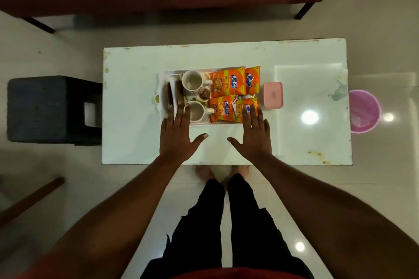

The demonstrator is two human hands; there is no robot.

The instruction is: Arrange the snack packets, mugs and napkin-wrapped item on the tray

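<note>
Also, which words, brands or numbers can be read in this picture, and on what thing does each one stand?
"Kurkure": on all four orange foil snack packets in the white rectangular tray.
"50% EXTRA": on the far left packet.
Smaller print on the packets: too blurred to read.
Two white ceramic mugs, pink plastic lidded box: no text seen.

Left hand (175,136) and right hand (255,137) flat, fingers spread
</note>
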